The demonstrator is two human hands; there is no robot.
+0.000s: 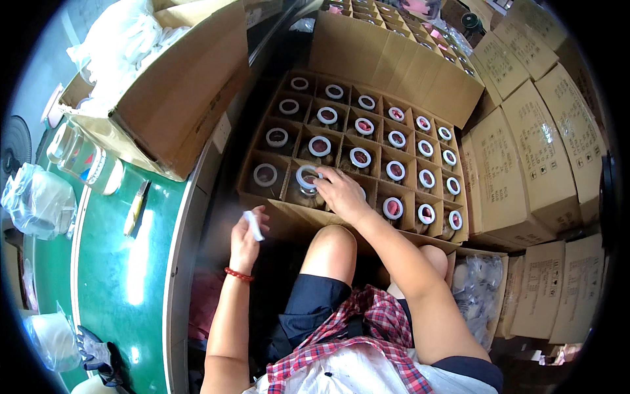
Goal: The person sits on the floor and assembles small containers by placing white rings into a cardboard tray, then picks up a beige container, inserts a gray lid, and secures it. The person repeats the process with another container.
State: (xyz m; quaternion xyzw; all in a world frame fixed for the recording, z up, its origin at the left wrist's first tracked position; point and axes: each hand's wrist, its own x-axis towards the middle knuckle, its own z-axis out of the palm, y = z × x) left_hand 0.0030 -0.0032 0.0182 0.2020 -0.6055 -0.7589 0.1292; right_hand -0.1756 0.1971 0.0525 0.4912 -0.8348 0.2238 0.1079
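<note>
My left hand (245, 241), with a red bead bracelet at its wrist, pinches a small white piece (253, 226), perhaps a lid seen edge-on, just outside the carton's near left corner. My right hand (342, 192) reaches into the divided cardboard carton (289, 217), its fingers closed at the white rim of a glass jar (307, 178) in the front row. Around it, several jars with white ring tops stand upright in their compartments. Some, such as the jar at the front (392, 209), show pink inside the ring; the front-left jar (265, 175) looks dark.
At left, a green table (157, 276) bears a yellow utility knife (136, 209), a clear jar lying on its side (85, 159), and a carton of plastic bags (177, 92). Stacked cartons (505, 171) line the right. Another carton of jars (394, 26) stands behind.
</note>
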